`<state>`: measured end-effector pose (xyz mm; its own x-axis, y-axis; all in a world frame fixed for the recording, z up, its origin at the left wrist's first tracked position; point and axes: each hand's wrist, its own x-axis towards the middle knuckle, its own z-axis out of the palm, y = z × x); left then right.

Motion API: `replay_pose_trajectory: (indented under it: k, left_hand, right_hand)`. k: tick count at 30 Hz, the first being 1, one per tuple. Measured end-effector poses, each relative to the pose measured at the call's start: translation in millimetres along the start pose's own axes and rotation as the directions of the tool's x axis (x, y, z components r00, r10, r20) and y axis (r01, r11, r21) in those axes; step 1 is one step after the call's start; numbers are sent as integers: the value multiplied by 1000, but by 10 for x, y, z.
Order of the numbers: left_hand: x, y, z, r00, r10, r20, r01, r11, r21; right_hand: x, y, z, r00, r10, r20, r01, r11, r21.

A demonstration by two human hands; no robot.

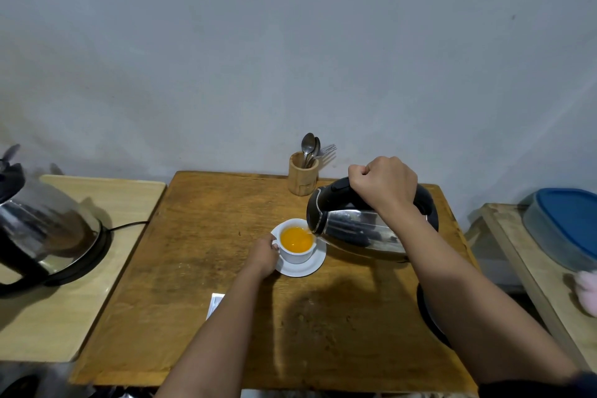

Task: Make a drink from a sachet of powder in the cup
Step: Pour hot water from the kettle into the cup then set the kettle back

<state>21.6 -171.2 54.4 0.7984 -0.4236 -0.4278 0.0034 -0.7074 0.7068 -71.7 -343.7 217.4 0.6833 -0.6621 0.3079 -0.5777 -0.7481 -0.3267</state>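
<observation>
A white cup (296,256) holding orange liquid stands on a white saucer (315,265) in the middle of the wooden table (193,268). My left hand (263,255) grips the cup at its left side. My right hand (386,182) is closed on the black handle of a steel kettle (358,229), tilted left with its spout over the cup's right rim. A white sachet (215,303) lies near my left forearm, partly hidden by it.
A wooden holder (302,179) with spoons and a fork stands at the table's back edge. A second kettle (42,233) sits on its base on the left side table. The black kettle base (426,313) is under my right arm. A blue-lidded container (562,226) lies at the right.
</observation>
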Motion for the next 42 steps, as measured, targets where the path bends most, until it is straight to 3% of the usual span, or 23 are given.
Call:
replay_pose_trajectory:
  k: [8, 15, 20, 24, 29, 35, 42]
  left_hand:
    - [21, -21, 0, 1000, 2, 3, -2, 1000, 2]
    - [28, -17, 32, 1000, -15, -16, 14, 1000, -19]
    - [50, -50, 71, 999, 6, -45, -7, 1000, -22]
    - [50, -61, 141, 993, 6, -121, -5, 1000, 8]
    - [73, -93, 203, 986, 20, -168, -22, 1000, -7]
    - [86, -80, 259, 978, -22, -209, 3, 996, -91]
    - [38, -98, 317, 968, -23, -249, -11, 991, -131]
  right_hand:
    - [-33, 58, 46, 998, 59, -26, -58, 997, 49]
    - [-130, 308, -5, 931, 364, -9, -347, 893, 288]
    - [-210, 535, -139, 786, 615, 66, -571, 680, 459]
    - [-342, 795, -219, 624, 777, 88, -645, 448, 619]
    - [-613, 1056, -416, 489, 870, 64, -552, 252, 795]
    - [-937, 1334, -539, 249, 968, -15, -508, 143, 850]
    - [-1287, 1635, -519, 57, 998, 0, -403, 23, 915]
